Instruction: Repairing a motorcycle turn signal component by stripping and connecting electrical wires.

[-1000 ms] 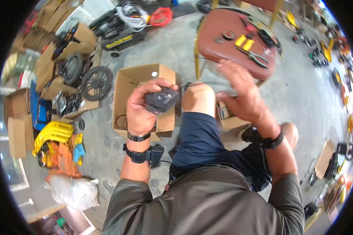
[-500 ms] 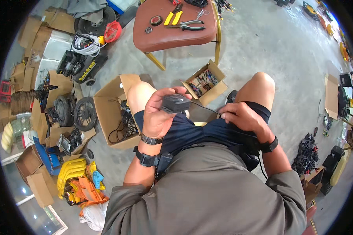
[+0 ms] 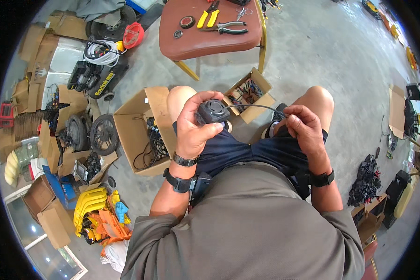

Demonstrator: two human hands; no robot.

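My left hand (image 3: 191, 128) grips a small black squarish device (image 3: 213, 111), which has a round, speaker-like ring on the face turned up. A thin black cable (image 3: 254, 106) leaves its right side and arcs across to my right hand (image 3: 305, 127). There the thumb and fingers pinch the cable near its far part; its end is hidden in my fingers. Both hands are above my lap, in front of my knees. Beyond the cable, on the floor between my feet, stands an open cardboard box (image 3: 261, 103) of small coloured wired parts.
Ahead, a brown padded chair (image 3: 196, 42) carries yellow-handled pliers (image 3: 208, 16), black-and-grey pliers (image 3: 228, 29), a tape roll (image 3: 187, 22) and scissors (image 3: 243, 12). A larger carton (image 3: 126, 116) with black cables stands by my left knee. Wheels (image 3: 103, 134) lie further left; a cable heap (image 3: 366, 182) lies right.
My left hand has turned the device so its round face shows. My right hand has risen and moved right, and more of the cable shows between my hands.
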